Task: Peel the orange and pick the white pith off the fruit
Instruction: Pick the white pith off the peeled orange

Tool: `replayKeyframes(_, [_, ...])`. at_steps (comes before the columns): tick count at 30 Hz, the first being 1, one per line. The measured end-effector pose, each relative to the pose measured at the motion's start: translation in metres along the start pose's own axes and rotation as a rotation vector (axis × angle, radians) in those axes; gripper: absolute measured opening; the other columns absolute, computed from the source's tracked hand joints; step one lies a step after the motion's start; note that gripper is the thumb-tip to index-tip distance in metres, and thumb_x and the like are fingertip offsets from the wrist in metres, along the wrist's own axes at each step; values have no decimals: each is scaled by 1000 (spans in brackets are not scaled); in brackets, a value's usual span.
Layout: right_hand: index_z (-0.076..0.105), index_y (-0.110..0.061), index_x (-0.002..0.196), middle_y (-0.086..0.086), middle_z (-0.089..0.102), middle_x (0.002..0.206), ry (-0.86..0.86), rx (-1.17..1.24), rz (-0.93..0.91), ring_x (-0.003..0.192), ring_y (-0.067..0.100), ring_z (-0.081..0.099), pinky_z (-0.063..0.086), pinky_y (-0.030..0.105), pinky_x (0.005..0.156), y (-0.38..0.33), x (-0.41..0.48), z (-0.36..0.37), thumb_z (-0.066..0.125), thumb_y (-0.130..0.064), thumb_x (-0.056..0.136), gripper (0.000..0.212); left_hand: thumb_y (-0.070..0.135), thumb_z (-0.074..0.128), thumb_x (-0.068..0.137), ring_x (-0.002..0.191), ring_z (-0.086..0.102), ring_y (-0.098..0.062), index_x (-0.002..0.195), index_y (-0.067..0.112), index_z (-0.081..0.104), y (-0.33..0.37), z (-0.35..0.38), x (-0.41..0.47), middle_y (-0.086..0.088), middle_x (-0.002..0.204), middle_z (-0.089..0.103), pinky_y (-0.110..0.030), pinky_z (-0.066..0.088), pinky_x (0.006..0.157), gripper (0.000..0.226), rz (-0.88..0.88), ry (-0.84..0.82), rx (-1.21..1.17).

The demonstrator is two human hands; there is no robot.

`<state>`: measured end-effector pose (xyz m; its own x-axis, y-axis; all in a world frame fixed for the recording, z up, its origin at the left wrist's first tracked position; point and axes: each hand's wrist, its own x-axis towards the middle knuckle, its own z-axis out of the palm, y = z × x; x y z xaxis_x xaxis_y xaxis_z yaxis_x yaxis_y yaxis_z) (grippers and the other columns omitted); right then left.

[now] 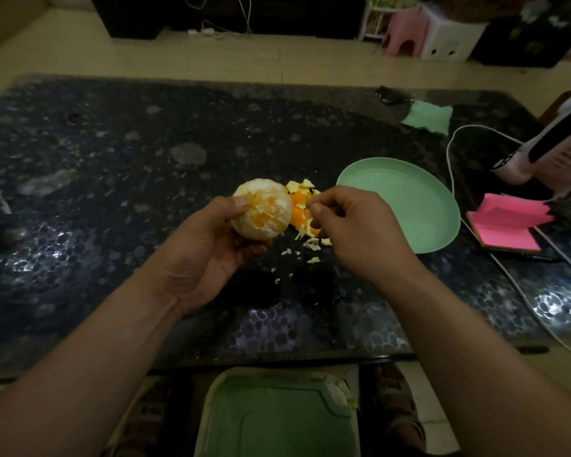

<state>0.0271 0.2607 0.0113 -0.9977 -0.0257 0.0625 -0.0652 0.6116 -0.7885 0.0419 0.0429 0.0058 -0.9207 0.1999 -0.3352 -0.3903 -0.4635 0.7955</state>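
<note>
Peeled orange (262, 209) gripped in left fingers (241, 203), right fingers (317, 209) pinched closed just beside

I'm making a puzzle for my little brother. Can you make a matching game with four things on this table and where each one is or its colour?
Things:
1 orange
2 plate
3 peel scraps
4 sticky notes

Clues:
A pink
B gripped in the left hand
C pale green
D heaped on the table

Pairs: 1-B, 2-C, 3-D, 4-A
</note>
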Motion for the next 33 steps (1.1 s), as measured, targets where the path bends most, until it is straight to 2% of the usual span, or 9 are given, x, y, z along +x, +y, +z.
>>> replayKeyframes(3, [67,-27,131,-9,73,104,-58,-135,14,92,11,68,57,36,84,6,1,3,65,-24,102,28,30,70,80,86,71,-19,122,7,70,-2,0,1,-10,108,77,-25,59,67,48,-1,3,27])
replayKeyframes(6, [65,-28,115,-10,69,93,-61,-214,13,83,11,65,53,33,71,11,1,4,64,-21,100,17,29,78,76,87,71,-19,118,7,71,-2,0,0,-9,106,78,-24,59,67,49,5,5,51])
replayKeyframes(8, [72,-28,103,-11,71,92,-50,-282,-25,85,11,66,53,32,73,12,2,2,65,-23,100,8,29,75,78,88,71,-20,118,8,72,-1,-1,0,-10,108,78,-25,58,69,45,1,15,52])
replayKeyframes(12, [79,-31,116,-10,77,110,-46,-324,-42,101,12,69,54,32,84,10,1,1,63,-28,103,21,32,68,82,91,70,-20,125,5,70,-1,-1,1,-11,111,76,-28,58,72,50,-1,13,63])
replayKeyframes(14, [77,-31,109,-10,76,97,-3,-276,-27,90,11,69,52,31,75,6,0,-1,65,-34,102,14,31,68,82,92,70,-21,128,2,68,-2,-1,2,-14,114,75,-28,58,72,55,2,10,70])
replayKeyframes(16, [74,-29,95,-6,75,83,8,-71,-21,78,11,69,55,33,70,-4,-3,-4,67,-39,101,14,30,68,82,96,69,-23,129,1,68,-3,-1,2,-18,118,74,-29,57,75,55,12,7,90])
replayKeyframes(19, [74,-25,90,0,76,84,-54,187,-24,77,19,72,60,41,74,-22,-11,-7,70,-37,100,16,30,68,84,106,67,-26,132,1,67,-3,-1,3,-23,130,71,-34,54,84,56,29,0,124])
replayKeyframes(27, [73,-25,89,-4,74,79,-81,138,-44,70,9,67,51,24,65,-22,-16,-4,77,-36,96,13,27,71,83,97,72,-19,134,2,64,-5,1,3,-15,119,76,-29,58,77,58,90,13,170])
replayKeyframes(33, [74,-25,88,-8,74,77,-67,91,-61,71,7,68,53,23,65,-20,-15,-4,76,-32,97,11,25,74,84,95,73,-18,130,3,67,-6,1,3,-10,112,78,-26,59,74,51,113,25,198])
